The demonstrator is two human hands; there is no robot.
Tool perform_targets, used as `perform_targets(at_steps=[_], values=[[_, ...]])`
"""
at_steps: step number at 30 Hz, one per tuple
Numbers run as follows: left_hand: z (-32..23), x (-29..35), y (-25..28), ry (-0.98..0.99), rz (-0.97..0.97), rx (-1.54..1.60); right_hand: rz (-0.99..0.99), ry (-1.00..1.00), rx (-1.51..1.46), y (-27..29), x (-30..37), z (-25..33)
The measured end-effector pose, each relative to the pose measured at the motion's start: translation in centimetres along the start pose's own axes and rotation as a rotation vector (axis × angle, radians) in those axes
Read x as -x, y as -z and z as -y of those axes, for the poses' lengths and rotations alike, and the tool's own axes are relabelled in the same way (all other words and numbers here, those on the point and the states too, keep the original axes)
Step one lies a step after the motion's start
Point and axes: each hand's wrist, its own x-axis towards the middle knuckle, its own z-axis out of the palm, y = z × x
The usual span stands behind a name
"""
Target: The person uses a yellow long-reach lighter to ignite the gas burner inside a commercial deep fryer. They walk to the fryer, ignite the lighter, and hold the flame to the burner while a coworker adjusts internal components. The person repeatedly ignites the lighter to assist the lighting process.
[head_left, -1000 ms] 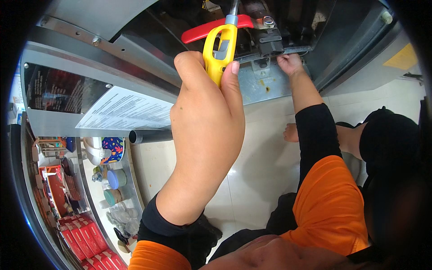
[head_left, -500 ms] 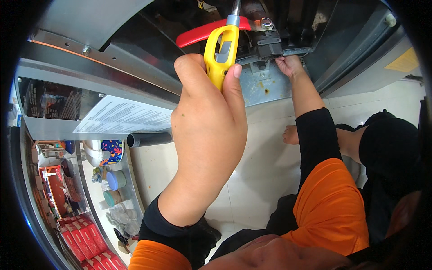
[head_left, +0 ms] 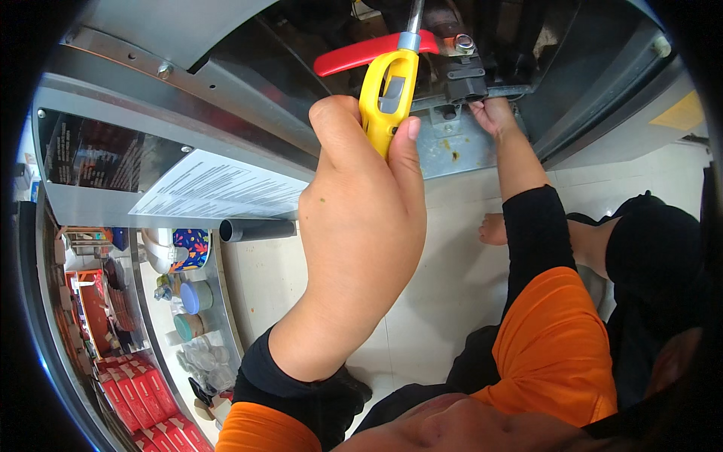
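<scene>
My left hand (head_left: pixel 361 203) is closed around the yellow handle of a long-necked gas lighter (head_left: pixel 378 128). Its grey trigger faces me, and the metal neck points up into the dark opening of a metal appliance (head_left: pixel 248 83). Just behind the lighter, a red lever handle (head_left: pixel 361 54) joins a pipe valve with a bolt (head_left: pixel 463 43). My right hand (head_left: pixel 495 117) reaches in below a dark valve body (head_left: pixel 467 84), its fingers curled at the lower edge. The fingertips and whatever they hold are hidden there.
A stained metal plate (head_left: pixel 444 147) sits under the valve. On the left, a paper sheet (head_left: pixel 218 184) covers the panel above a dark tube end (head_left: pixel 256 230). Shelves hold tubs (head_left: pixel 196 297) and red boxes (head_left: pixel 139 392). A bare foot (head_left: pixel 493 228) rests on the tiled floor (head_left: pixel 444 279).
The appliance, lighter and both hands appear slightly further right and lower in the picture. Both hands keep the same grip and place relative to the valve.
</scene>
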Motion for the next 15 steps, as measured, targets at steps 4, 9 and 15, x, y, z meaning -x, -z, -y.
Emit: perform_targets(at_steps=[4, 9, 15], values=[[0.2, 0.2, -0.2, -0.015, -0.014, 0.002, -0.018, 0.024, 0.076, -0.7, 0.3, -0.1], [0.2, 0.5, -0.1, -0.002, -0.007, 0.016, 0.029, -0.038, -0.275, 0.5, 0.6, -0.1], [-0.1, 0.5, 0.6, -0.013, 0.002, 0.018, -0.026, 0.008, -0.516, 1.3, -0.6, -1.1]])
